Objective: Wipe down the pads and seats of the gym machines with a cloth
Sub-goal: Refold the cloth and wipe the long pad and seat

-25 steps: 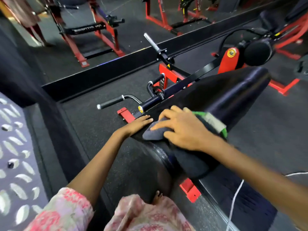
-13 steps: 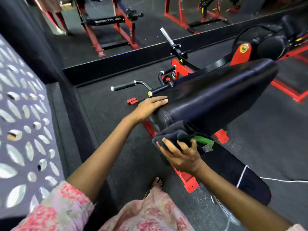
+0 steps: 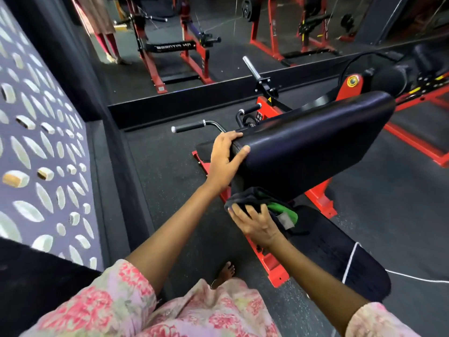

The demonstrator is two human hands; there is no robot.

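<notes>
In the middle of the frame a long black pad (image 3: 313, 142) slants from its near end at centre up to the right, carried on a red frame (image 3: 269, 261) that stands on the dark rubber floor (image 3: 170, 190). The left hand (image 3: 224, 161) grips the near end of the pad, fingers curled over the top edge and thumb pressed against the end face. Just below, under the pad's near end, the right hand (image 3: 256, 221) holds a dark cloth (image 3: 245, 197) bunched in its curled fingers; a green fold with a grey tag (image 3: 283, 214) shows at the cloth's right side. The cloth lies against the underside of the pad, though whether it touches there I cannot tell for sure.

At lower right a second flat black pad (image 3: 335, 254) lies low on the frame, with a white cord (image 3: 352, 260) crossing it and trailing off over the floor to the right. A black-gripped handle with a chrome bend (image 3: 192, 127) sticks out to the left just above the left hand, and a chrome peg (image 3: 251, 68) rises behind it. A round black roller (image 3: 388, 81) sits at the upper right beside a red bracket.

Along the top of the frame a mirror (image 3: 218, 32) shows more red machines. At the left edge stands a grey panel with pale leaf-shaped cut-outs (image 3: 36, 142). Pink flowered sleeves (image 3: 102, 302) fill the bottom, and a bare foot (image 3: 226, 272) shows on the floor between the arms.
</notes>
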